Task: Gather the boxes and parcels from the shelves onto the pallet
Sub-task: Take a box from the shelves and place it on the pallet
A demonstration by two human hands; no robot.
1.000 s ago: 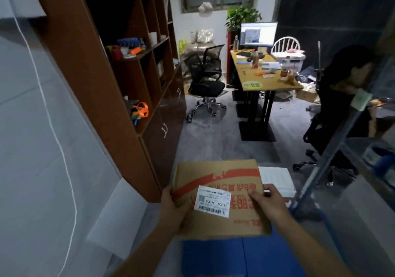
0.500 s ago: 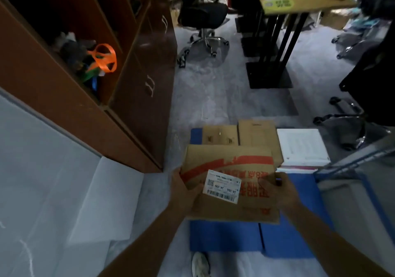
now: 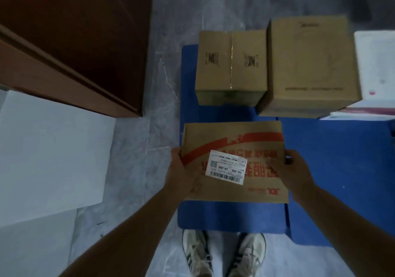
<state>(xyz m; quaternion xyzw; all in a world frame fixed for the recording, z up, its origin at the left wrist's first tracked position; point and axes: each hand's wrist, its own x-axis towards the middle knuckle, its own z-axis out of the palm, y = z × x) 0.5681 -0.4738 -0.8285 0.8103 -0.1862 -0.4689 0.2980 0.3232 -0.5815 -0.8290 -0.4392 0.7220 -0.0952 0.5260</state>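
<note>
I hold a flat brown cardboard box (image 3: 233, 140) with a red stripe, red print and a white shipping label over the near part of the blue pallet (image 3: 333, 159). My left hand (image 3: 181, 172) grips its left edge and my right hand (image 3: 292, 172) grips its right edge. Whether the box rests on the pallet I cannot tell. Farther back on the pallet stand a taped brown box (image 3: 230, 65), a larger brown box (image 3: 310, 63) to its right, and a white box (image 3: 376, 63) at the right edge.
A dark brown cabinet (image 3: 70, 31) stands at the left. A white board (image 3: 53, 148) lies on the grey floor below it. My two sneakers (image 3: 224, 253) stand at the pallet's near edge.
My view has tilted down from the room to the floor and pallet. The box has come lower and nearer the pallet, with both hands still on its sides.
</note>
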